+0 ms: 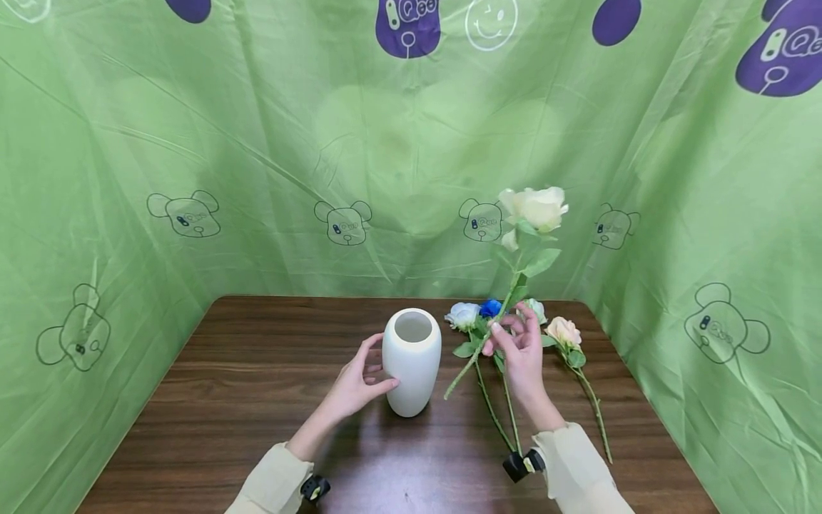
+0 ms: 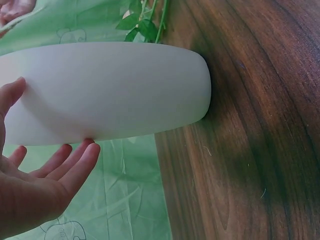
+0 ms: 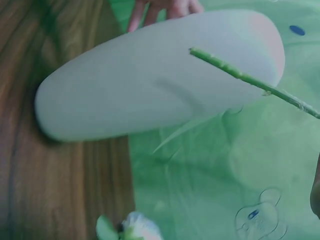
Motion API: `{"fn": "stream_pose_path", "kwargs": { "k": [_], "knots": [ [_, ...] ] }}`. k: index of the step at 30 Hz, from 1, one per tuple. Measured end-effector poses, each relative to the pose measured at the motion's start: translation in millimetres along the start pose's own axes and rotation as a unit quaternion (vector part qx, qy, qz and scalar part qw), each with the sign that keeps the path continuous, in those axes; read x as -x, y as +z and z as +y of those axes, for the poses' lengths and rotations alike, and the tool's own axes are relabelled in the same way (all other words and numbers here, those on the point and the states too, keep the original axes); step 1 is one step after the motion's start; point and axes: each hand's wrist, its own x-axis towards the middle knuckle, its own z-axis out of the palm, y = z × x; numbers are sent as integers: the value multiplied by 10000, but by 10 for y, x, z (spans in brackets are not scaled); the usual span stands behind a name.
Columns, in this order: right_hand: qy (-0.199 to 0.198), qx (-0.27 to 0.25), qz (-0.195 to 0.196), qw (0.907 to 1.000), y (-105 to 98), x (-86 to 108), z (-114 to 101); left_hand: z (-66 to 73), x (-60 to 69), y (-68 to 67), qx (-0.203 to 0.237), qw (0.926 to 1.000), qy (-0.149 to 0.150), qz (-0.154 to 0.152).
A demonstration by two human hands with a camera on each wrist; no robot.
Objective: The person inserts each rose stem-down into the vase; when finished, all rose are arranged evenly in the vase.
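A tall white vase (image 1: 412,375) stands upright on the wooden table, its round mouth facing up. My left hand (image 1: 352,384) holds its left side, thumb on the near face and fingers around the far side; in the left wrist view the fingertips (image 2: 91,150) touch the wall. To the right of the vase, my right hand (image 1: 523,357) pinches the green stem of a white rose (image 1: 538,208) between thumb and fingers. The bloom is raised and leans right. In the right wrist view the cut stem end (image 3: 215,61) shows in front of the vase, near its upper part.
Behind and below my right hand lie a pale blue rose (image 1: 462,315), a dark blue rose (image 1: 491,308) and a pale greenish-white rose (image 1: 533,311). Farther right lies a peach rose (image 1: 564,332). Green printed cloth (image 1: 270,243) surrounds the table (image 1: 257,385) at the back and sides.
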Motion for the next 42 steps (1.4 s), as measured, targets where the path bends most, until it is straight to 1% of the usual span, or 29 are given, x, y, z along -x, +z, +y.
{"fn": "stream_pose_path", "kwargs": {
  "k": [3, 8, 12, 14, 15, 18, 22, 25, 27, 30, 31, 34, 37, 38, 39, 42],
  "knots": [
    [-87, -607, 266, 9978, 90, -79, -35, 16, 1, -2, -8, 10000, -1, -3],
    [-124, -1163, 669, 9909, 225, -228, -109, 24, 8, -3, 12, 10000, 36, -12],
    [-276, -1205, 956, 9877, 331, -349, -147, 18, 5, -3, 56, 10000, 60, -9],
    [-350, -1084, 1068, 9877, 372, -401, -143, 17, 4, -1, 59, 10000, 55, -4],
    [-376, -934, 1090, 9889, 387, -422, -135, 16, 2, -1, 57, 10000, 51, -1],
    [-400, -426, 965, 9936, 416, -454, -87, 15, 1, 0, 30, 10000, 32, 16],
    [-241, 332, 411, 9983, 448, -435, -2, 3, -1, 5, 0, 10000, 25, 50],
    [-70, 860, -37, 9963, 491, -392, 51, 3, 1, 6, -12, 10000, 16, 51],
    [-25, 1198, -321, 9923, 519, -356, 87, 7, 3, 5, -22, 10000, 5, 38],
    [41, 1787, -724, 9812, 609, -294, 54, 14, 6, 4, -10, 10000, 15, 12],
    [35, 2029, -828, 9757, 632, -273, 43, 15, 6, 4, -3, 10000, 9, 2],
    [-108, 2890, -1156, 9503, 656, -212, 57, 14, 6, 4, 37, 10000, 11, -19],
    [-310, 3591, -1460, 9213, 577, -163, 193, 15, 4, 3, 24, 10000, -10, -28],
    [-368, 3743, -1583, 9129, 549, -149, 236, 15, 5, 2, 10, 10000, -11, -23],
    [-387, 3844, -1696, 9066, 519, -136, 280, 18, 6, 2, -6, 10000, -14, -27],
    [-494, 4180, -1855, 8879, 500, -100, 304, 29, 8, 0, -53, 10000, -33, -39]
  ]
}}
